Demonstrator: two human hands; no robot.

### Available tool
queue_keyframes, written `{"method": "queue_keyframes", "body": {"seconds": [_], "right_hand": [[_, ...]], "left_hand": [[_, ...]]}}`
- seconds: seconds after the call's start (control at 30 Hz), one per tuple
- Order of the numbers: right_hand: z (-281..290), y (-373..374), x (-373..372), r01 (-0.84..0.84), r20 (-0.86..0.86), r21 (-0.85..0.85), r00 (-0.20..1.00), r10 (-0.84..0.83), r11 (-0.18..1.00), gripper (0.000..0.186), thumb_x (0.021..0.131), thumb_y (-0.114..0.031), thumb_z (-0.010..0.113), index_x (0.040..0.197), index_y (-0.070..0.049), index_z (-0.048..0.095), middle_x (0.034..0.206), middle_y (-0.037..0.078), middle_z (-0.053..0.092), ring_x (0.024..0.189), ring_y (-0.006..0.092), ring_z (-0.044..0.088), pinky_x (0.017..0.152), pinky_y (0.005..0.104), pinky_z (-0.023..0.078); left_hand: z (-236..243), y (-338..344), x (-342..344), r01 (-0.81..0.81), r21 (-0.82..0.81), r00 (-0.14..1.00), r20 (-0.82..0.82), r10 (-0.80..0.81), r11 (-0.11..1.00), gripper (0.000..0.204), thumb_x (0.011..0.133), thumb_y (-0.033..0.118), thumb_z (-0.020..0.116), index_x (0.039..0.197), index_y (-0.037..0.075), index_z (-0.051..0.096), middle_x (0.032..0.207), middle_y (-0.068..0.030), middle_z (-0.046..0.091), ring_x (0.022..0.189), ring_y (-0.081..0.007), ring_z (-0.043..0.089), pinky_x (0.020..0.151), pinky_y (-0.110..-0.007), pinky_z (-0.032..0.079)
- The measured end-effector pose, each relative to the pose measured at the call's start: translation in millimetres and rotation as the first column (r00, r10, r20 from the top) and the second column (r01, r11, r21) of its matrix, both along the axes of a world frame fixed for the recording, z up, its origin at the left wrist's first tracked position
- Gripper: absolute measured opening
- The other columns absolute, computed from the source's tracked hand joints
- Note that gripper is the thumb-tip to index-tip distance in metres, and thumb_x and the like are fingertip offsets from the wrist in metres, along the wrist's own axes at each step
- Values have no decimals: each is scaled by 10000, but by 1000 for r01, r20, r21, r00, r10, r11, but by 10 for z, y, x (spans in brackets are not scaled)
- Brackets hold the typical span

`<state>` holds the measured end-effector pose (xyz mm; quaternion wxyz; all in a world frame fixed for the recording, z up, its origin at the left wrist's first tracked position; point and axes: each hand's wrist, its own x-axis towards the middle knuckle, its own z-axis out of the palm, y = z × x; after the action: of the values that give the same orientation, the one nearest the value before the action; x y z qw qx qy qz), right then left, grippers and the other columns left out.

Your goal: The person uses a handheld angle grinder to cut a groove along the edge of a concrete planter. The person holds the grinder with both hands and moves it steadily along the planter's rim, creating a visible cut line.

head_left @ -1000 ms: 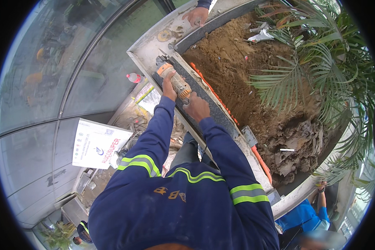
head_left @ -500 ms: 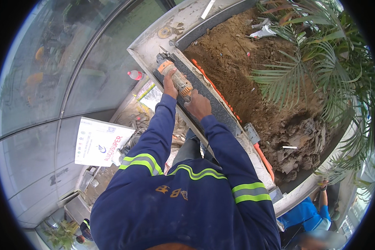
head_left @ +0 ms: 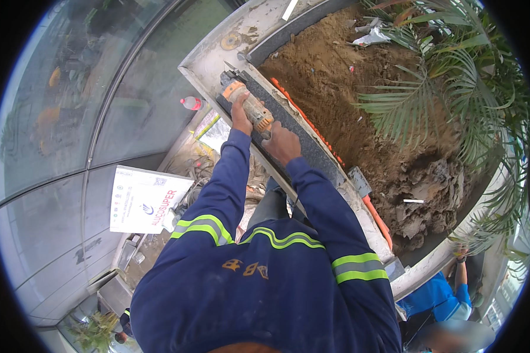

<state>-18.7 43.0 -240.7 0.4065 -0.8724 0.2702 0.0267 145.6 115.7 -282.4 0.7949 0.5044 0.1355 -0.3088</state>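
Note:
Both hands are on a dusty orange angle grinder (head_left: 257,113). My left hand (head_left: 240,117) wraps around its body from the left side, just behind the head. At the rear end, my right hand (head_left: 282,144) is closed around the handle, its fingers partly hidden. The grinder lies along a dark grey stone slab (head_left: 319,160) on the planter wall, its head pointing away from me toward the slab's far end. The disc cannot be made out clearly. Orange-red edging (head_left: 294,109) runs along the slab's right side.
Soil (head_left: 335,76) fills the planter, with palm fronds (head_left: 403,115) overhanging at right. A red-capped bottle (head_left: 191,103) and a white printed board (head_left: 147,201) are at left, beside glass panels (head_left: 47,117). A person in blue (head_left: 439,300) is at lower right.
The view has shifted slightly. Both hands keep their hold on the grinder, which stays at about the same place along the slab.

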Motion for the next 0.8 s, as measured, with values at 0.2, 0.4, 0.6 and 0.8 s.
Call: {"method": "queue_keyframes", "body": {"seconds": [0.2,0.4,0.6,0.8], "right_hand": [[23,-19,0,-7,-40,19,999,8,1000,405,772,-271,747,1006,4,564,873,257,719,834,435,718,764,508,576],[31,-50,-4,-35,-51,-14,998,34,999,381,805,-296,725,998,0,583,877,236,728,832,401,735,767,484,585],[50,-68,-57,-19,-51,31,998,21,999,364,806,-262,693,1025,11,592,902,246,730,862,409,732,808,491,578],[84,-83,-37,-24,-61,75,998,28,997,365,822,-249,663,1053,26,594,944,251,729,913,415,724,833,489,566]], "left_hand": [[-36,-6,4,-7,8,1000,-26,7,1000,462,848,272,689,1209,40,517,927,-185,643,833,-358,697,756,-489,593],[-10,-29,-19,-10,16,1000,-6,10,1000,459,845,263,681,1212,40,519,937,-185,639,838,-365,697,760,-499,592],[17,-43,-69,-19,25,1000,2,19,999,442,841,256,712,1180,38,531,893,-167,651,777,-349,704,701,-485,602],[75,-64,-58,-9,53,1000,-3,9,999,428,842,262,712,1158,37,534,873,-160,642,780,-347,701,693,-490,601]]}}
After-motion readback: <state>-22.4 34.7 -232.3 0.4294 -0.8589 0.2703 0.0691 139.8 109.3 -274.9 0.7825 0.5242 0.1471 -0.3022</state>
